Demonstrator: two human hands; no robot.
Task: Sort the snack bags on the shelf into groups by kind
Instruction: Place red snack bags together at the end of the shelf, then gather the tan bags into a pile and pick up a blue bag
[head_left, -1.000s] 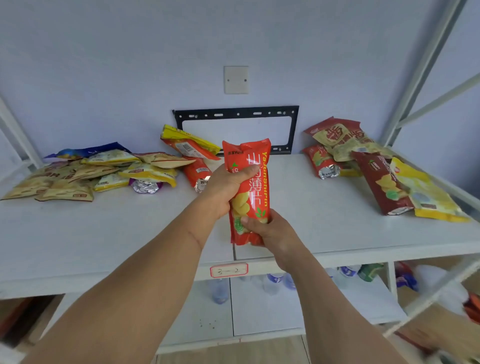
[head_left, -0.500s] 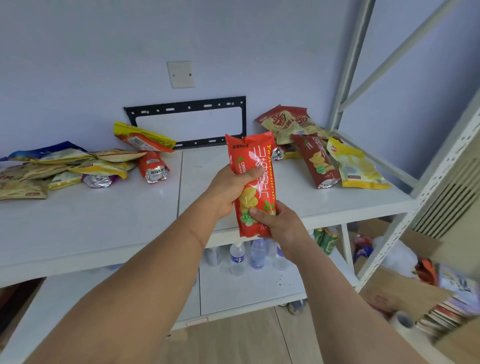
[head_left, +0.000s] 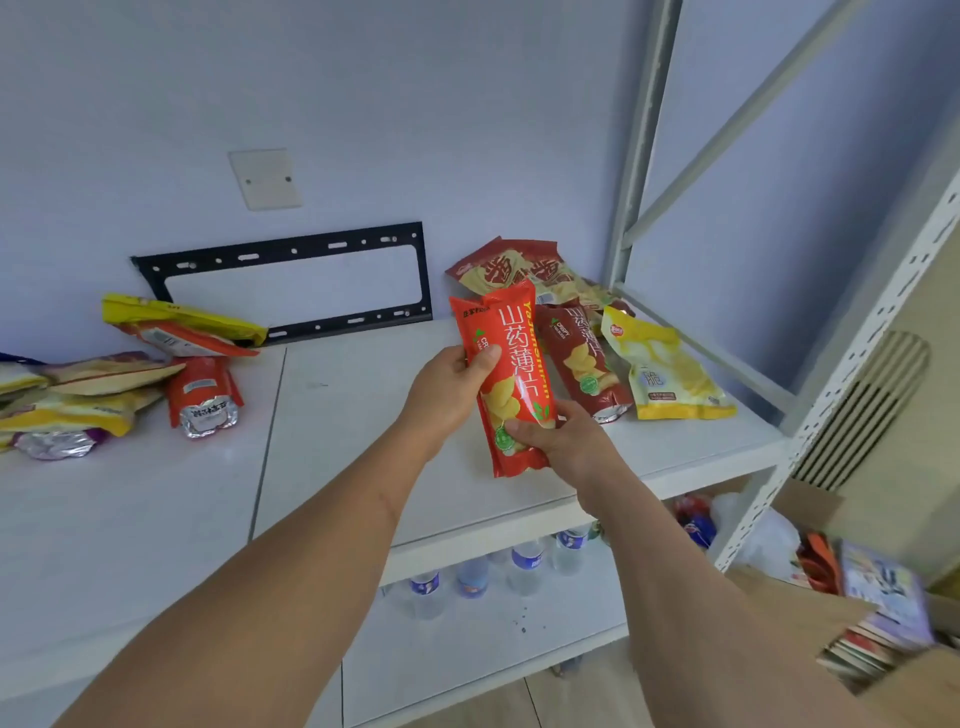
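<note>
Both my hands hold a long orange-red snack bag (head_left: 511, 364) upright above the white shelf (head_left: 332, 415). My left hand (head_left: 449, 387) grips its upper left side, thumb on the front. My right hand (head_left: 558, 441) grips its lower end from the right. Just behind it at the shelf's right end lie a dark red bag of the same shape (head_left: 584, 358), a yellow bag (head_left: 662, 369) and several red-and-tan bags (head_left: 511, 267). At the left lie another orange-red bag (head_left: 202, 392), a yellow-and-red bag (head_left: 182, 322) and a heap of tan and yellow bags (head_left: 78, 400).
A black metal bracket (head_left: 291, 249) leans against the wall at the back. The rack's grey uprights (head_left: 639, 140) and a perforated post (head_left: 852, 343) close the right side. Water bottles (head_left: 472, 577) stand on the lower shelf. A cardboard box with books (head_left: 878, 613) sits at the lower right.
The view has swung to the right. My hands have carried the orange-red bag rightward, nearer to the right-hand pile, and its top has tilted a little to the left.
</note>
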